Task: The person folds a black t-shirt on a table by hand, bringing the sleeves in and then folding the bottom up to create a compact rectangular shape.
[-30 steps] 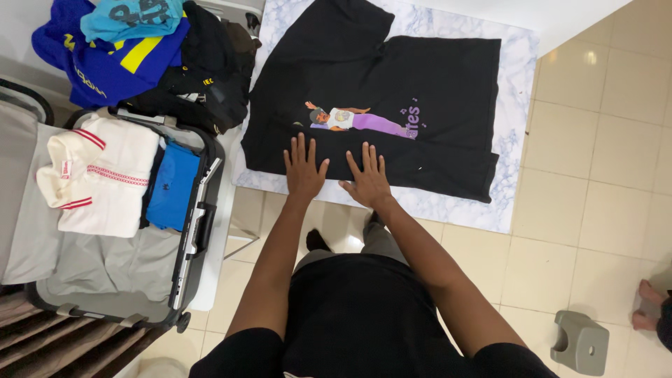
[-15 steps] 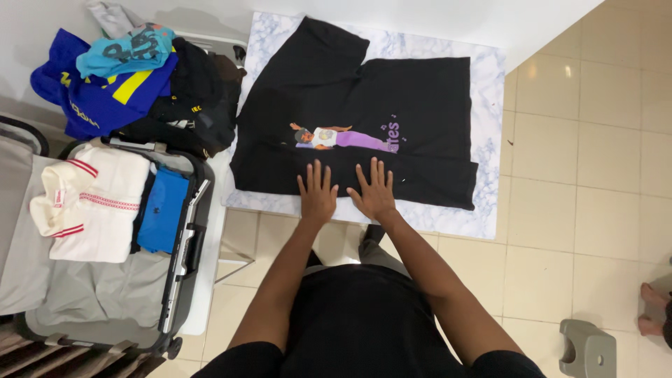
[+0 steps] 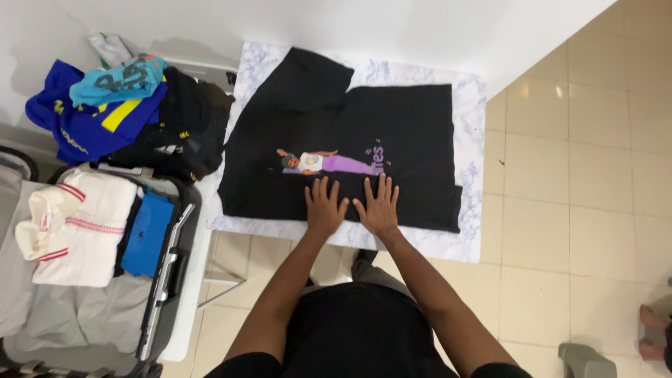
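A black T-shirt (image 3: 399,133) with a printed cartoon figure lies spread flat on a white marbled table (image 3: 470,231). My left hand (image 3: 324,208) and my right hand (image 3: 379,206) rest palm down, side by side, on the shirt's near edge, just below the print. Fingers of both hands are spread and hold nothing. One sleeve of the shirt reaches toward the table's far left corner.
An open grey suitcase (image 3: 164,280) at the left holds a folded cream shirt (image 3: 70,227) and a blue garment (image 3: 145,234). Behind it lies a pile of blue, teal and black clothes (image 3: 133,115). A grey stool (image 3: 584,360) and another person's feet (image 3: 651,332) are at the lower right.
Both hands have slid to the right along the shirt's near edge and come closer together. The view has shifted, so the table sits lower in the frame.
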